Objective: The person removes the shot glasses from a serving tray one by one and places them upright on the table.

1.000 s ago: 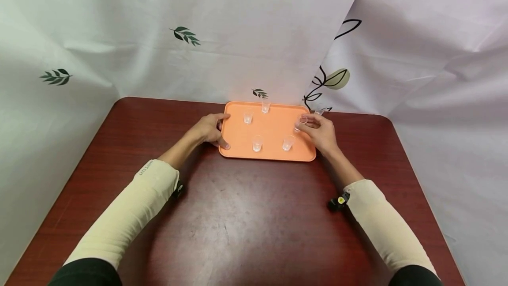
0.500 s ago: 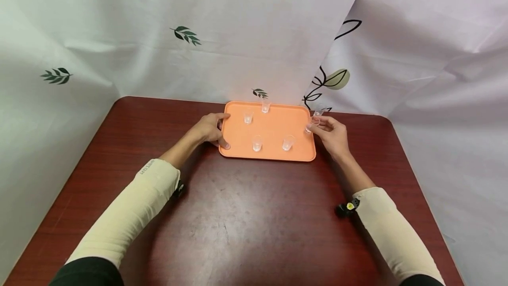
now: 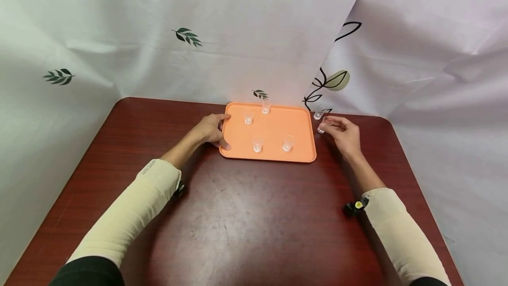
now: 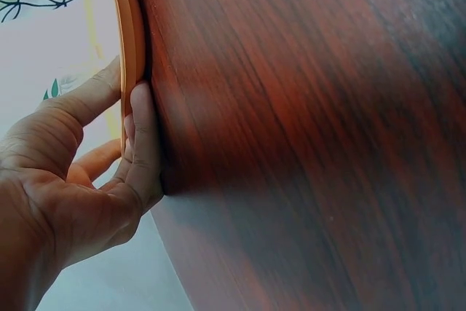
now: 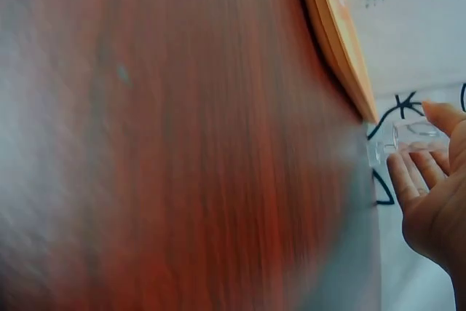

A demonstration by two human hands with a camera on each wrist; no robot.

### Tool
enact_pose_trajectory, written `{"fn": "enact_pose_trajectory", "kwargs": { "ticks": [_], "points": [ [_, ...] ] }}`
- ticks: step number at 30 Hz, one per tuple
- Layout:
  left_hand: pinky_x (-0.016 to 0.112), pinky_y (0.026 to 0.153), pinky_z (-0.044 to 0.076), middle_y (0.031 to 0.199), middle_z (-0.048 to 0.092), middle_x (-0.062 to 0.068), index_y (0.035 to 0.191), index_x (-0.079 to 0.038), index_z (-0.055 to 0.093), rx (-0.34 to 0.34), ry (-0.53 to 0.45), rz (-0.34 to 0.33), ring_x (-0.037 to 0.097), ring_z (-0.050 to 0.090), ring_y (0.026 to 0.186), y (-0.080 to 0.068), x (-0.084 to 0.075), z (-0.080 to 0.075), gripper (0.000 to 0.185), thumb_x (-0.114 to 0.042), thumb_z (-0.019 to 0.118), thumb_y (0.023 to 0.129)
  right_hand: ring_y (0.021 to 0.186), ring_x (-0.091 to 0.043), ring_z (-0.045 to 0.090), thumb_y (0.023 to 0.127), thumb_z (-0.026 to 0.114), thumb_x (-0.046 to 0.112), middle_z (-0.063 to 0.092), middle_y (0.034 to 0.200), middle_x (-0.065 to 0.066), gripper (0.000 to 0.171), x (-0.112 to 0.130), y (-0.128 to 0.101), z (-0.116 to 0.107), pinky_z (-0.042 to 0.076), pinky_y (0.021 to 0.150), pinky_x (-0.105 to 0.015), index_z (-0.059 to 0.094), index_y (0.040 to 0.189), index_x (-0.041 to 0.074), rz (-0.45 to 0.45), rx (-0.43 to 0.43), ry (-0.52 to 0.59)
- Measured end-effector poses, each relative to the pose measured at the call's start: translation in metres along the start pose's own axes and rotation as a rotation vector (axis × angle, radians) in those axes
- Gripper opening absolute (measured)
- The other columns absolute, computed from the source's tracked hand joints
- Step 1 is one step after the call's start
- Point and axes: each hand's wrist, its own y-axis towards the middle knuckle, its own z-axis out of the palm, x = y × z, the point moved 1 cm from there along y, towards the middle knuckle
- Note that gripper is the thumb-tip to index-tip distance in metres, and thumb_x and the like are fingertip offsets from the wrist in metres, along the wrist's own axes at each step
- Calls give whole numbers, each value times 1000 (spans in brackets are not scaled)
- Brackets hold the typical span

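My left hand grips the left edge of an orange tray, thumb at its near corner; in the left wrist view its fingers curl round the tray's rim. Past the tray's right edge, my right hand pinches a small clear plastic cup, low over the table. The right wrist view has this cup between thumb and fingers. Whether its base touches the table I cannot tell. Another clear cup stands just behind it, off the tray. Several like cups, such as a front one, stand on the tray.
The dark red wooden table carries everything. Right behind the tray hangs a pale cloth with leaf prints, which also closes off both sides. Small black devices sit at both wrists.
My right hand has carried the cup rightward from above the tray to beyond its right edge. My left hand has stayed on the tray, and the other cups have not moved.
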Motion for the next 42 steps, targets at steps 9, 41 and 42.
{"fn": "enact_pose_trajectory", "kwargs": {
  "ticks": [9, 41, 42],
  "points": [
    [31, 68, 71, 121, 50, 14, 179, -17, 35, -5, 21, 9, 16, 68, 71, 0, 1, 0, 125, 3, 103, 76, 93, 6, 72, 97, 90, 11, 76, 92, 24, 47, -7, 19, -15, 61, 79, -5, 74, 137, -7, 61, -58, -56],
    [31, 66, 71, 118, 50, 15, 178, -15, 37, -3, 35, 17, 16, 70, 66, 2, 3, -2, 126, 1, 106, 73, 90, 9, 66, 98, 88, 17, 68, 85, 31, 51, -9, 55, -16, 54, 77, -6, 73, 142, -3, 99, -121, -182],
    [31, 66, 71, 118, 50, 15, 178, -16, 37, -6, 35, 16, 16, 70, 66, 2, 3, -2, 126, 1, 105, 73, 90, 9, 66, 97, 89, 17, 68, 85, 30, 51, -10, 55, -16, 54, 78, -6, 73, 141, -3, 99, -122, -178]
  ]
}}
